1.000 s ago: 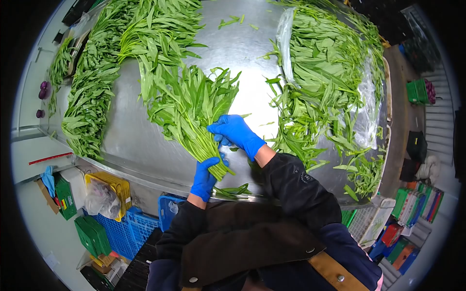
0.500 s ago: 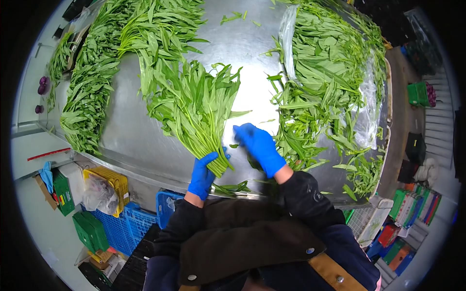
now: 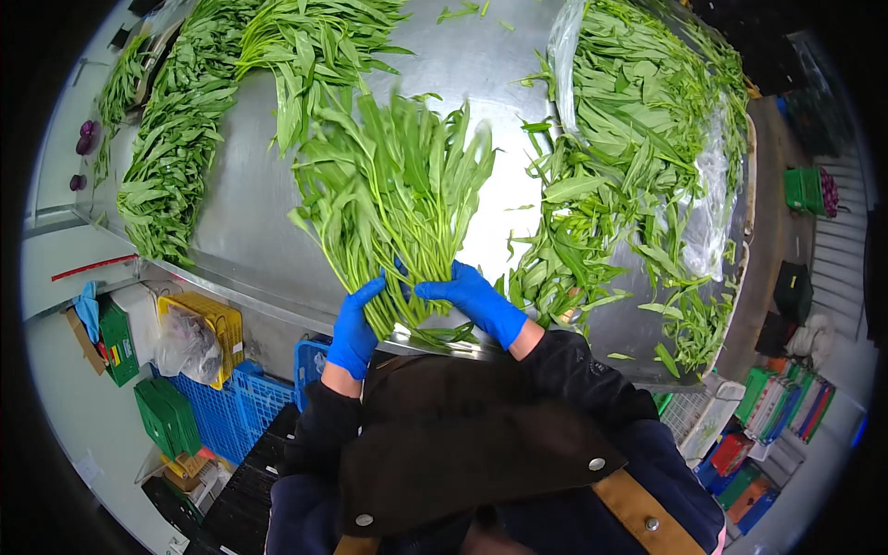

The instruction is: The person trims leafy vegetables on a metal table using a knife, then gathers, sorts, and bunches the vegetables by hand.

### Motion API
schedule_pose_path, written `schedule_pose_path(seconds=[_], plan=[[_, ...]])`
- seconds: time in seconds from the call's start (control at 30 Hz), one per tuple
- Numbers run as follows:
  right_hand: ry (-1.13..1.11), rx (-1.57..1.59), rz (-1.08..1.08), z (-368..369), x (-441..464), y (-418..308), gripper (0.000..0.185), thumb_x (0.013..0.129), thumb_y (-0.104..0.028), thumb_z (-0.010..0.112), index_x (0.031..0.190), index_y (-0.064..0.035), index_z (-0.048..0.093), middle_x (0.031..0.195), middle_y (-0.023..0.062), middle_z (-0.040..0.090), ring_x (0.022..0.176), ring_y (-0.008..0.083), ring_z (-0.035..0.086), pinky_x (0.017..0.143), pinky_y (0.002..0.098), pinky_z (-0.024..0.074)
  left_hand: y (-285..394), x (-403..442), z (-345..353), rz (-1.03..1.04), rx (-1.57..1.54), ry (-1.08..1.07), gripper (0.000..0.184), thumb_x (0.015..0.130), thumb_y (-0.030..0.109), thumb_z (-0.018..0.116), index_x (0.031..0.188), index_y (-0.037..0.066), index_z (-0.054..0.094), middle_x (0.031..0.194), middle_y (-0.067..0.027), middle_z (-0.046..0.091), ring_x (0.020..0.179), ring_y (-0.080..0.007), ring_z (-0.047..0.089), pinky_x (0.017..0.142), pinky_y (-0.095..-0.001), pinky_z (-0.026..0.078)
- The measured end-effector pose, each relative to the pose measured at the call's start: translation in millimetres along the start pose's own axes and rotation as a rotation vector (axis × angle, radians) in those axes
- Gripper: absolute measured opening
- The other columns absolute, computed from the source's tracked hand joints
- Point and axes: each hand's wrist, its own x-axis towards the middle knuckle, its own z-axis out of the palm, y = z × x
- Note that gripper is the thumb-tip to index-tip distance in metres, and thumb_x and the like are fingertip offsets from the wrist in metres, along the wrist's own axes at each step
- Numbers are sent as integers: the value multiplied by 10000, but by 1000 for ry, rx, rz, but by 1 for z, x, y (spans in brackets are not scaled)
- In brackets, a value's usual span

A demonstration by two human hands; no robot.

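Observation:
A leafy bunch of water spinach point(image 3: 398, 185) is held up near the table's front edge, its leaves pointing away from me and fanned out. My left hand point(image 3: 354, 324), in a blue glove, wraps round the stems on their left side. From the right, my right hand point(image 3: 483, 303), gloved in blue too, grips the stems with its fingers partly hidden behind them. Below the hands, a few loose leaves point(image 3: 446, 335) lie at the edge of the metal table point(image 3: 250, 203).
A large loose heap of water spinach point(image 3: 620, 120) with clear plastic covers the right side. Bunches lie in a row point(image 3: 176, 157) at the left, and another bunch point(image 3: 319, 42) lies at the back. Yellow point(image 3: 227, 338) and blue crates point(image 3: 245, 407) stand at the lower left.
My right hand has moved in from the loose leaves and closed on the stems beside my left hand. The bunch is more upright and spread wider.

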Motion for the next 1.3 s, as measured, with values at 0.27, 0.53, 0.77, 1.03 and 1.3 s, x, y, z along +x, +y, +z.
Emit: schedule_pose_path(seconds=[0.27,0.53,0.77,1.03,1.3], plan=[[65,-194,-100,9,15,8,669,689,-125,812,1261,5,492,1119,82,623,999,154,591,884,290,470,-8,5,38,104,32,115,361,744,-16,669,1095,-20,590,952,-105,658,797,-222,652,694,-330,541],[-126,52,11,-20,15,14,486,898,-293,591,1289,-22,489,1137,66,609,1046,146,560,938,290,421,5,4,24,26,4,3,365,782,42,650,1134,-7,570,844,-82,632,792,-206,646,717,-335,543],[120,-634,-174,-8,17,15,519,796,-363,697,1192,-52,575,1030,124,669,915,176,634,827,345,487,1,-1,48,186,113,136,356,751,-16,671,1098,-21,592,955,-97,649,790,-199,642,721,-308,530],[33,-51,89,-9,3,7,439,759,-206,770,1121,-19,605,962,47,659,853,138,615,789,271,485,0,10,25,6,17,93,410,755,-27,583,1165,-15,568,910,-117,657,782,-246,660,739,-372,562],[48,79,-221,10,-29,-65,425,834,-101,660,1221,15,529,940,88,644,796,183,645,712,284,518,62,-39,47,321,245,39,456,740,32,623,1172,-79,526,820,-135,628,719,-269,658,692,-355,558]])
